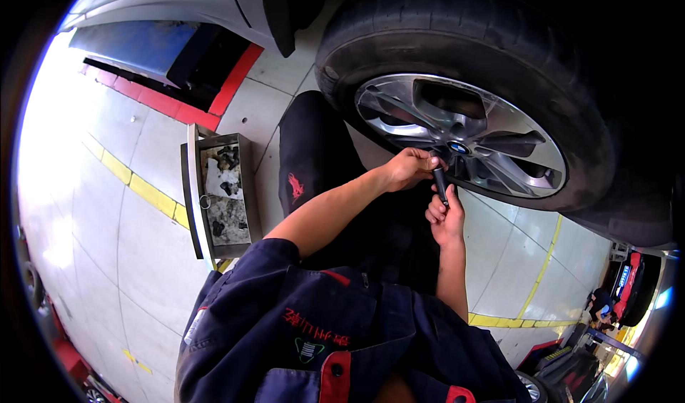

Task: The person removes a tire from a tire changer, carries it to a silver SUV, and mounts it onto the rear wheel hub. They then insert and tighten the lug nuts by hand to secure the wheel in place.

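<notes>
A car wheel with a black tyre [457, 42] and a silver multi-spoke rim [528, 157] is in front of me. Just below its hub, my left hand [410, 169] is closed, with thumb and fingers pinched at the wheel-side end of a short black cylindrical tool [440, 183]. The fingers of my right hand [446, 217] are curled round the tool's lower end. What kind of tool it is I cannot make out. The end toward the wheel is partly hidden by my left fingers, so I cannot tell whether it touches the rim.
Left of my knee stands an open metal drawer [251, 196] with a stained cloth and dark bits. A blue ramp [135, 46] with a red border is at the far left. Yellow lines [118, 166] cross the tiled floor. Another person [601, 309] is at the far right, near a red vehicle.
</notes>
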